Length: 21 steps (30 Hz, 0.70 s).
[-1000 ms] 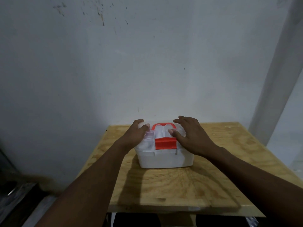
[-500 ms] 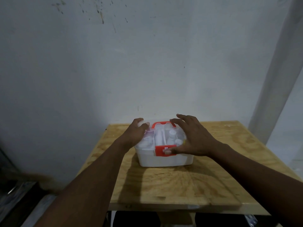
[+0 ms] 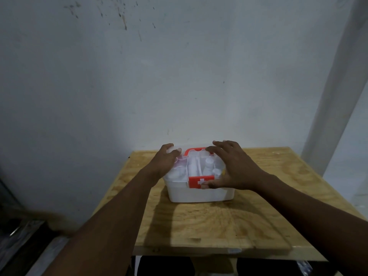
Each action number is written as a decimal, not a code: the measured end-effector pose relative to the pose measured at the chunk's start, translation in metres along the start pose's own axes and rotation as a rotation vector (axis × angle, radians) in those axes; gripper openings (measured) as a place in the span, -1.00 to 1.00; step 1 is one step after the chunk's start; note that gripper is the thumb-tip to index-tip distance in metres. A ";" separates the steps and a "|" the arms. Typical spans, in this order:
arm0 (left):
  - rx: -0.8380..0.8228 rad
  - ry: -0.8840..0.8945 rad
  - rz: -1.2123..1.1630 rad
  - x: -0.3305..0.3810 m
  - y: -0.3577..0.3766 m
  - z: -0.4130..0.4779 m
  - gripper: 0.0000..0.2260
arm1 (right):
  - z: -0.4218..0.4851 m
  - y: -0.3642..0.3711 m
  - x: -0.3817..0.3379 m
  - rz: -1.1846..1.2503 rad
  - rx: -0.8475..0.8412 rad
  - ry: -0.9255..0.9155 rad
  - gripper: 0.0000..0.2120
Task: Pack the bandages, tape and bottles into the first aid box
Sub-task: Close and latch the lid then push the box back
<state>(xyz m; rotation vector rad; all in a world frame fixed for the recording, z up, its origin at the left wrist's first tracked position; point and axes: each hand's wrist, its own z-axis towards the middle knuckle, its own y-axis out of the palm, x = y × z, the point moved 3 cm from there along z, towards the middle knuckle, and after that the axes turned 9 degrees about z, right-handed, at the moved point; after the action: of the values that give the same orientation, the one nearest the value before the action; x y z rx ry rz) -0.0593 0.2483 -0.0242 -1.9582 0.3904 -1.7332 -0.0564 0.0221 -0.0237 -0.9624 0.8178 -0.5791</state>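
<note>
A white first aid box (image 3: 199, 194) stands at the back middle of a plywood table (image 3: 219, 226). Its clear lid (image 3: 196, 166) is down, and white bottles (image 3: 208, 162) and other white items show through it. A red handle (image 3: 194, 150) lies at the lid's back, and a red latch with a white cross (image 3: 196, 181) sits on the front. My left hand (image 3: 165, 162) curls over the lid's left side. Spread over the lid's right side is my right hand (image 3: 237, 170), fingertips at the handle and thumb against the latch.
A pale wall rises right behind the table. A light post or door frame (image 3: 338, 96) runs up at the right. Dark clutter (image 3: 20, 236) lies on the floor to the left, below the table's left edge.
My right thumb has slid from the lid's top down to the front, and the red latch has swung down with it so its white cross now shows. The left hand has stayed put.
</note>
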 end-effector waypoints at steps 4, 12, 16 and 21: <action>0.020 -0.060 -0.344 -0.035 0.008 0.012 -0.28 | -0.004 0.002 0.001 0.410 0.178 0.100 -0.07; 0.314 0.004 -0.444 -0.071 0.033 -0.033 0.03 | -0.046 0.049 0.038 0.913 0.526 0.505 -0.06; 0.299 0.057 -0.355 -0.057 0.039 -0.039 0.06 | -0.050 0.053 0.031 1.009 0.516 0.496 -0.12; 0.315 0.060 -0.333 -0.041 0.039 -0.046 -0.01 | -0.047 0.047 0.021 1.029 0.524 0.416 -0.35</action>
<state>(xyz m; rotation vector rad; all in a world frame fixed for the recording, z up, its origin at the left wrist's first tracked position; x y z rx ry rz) -0.1070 0.2288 -0.0765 -1.8173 -0.1939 -1.9210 -0.0790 0.0057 -0.0876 0.1300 1.3047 -0.0573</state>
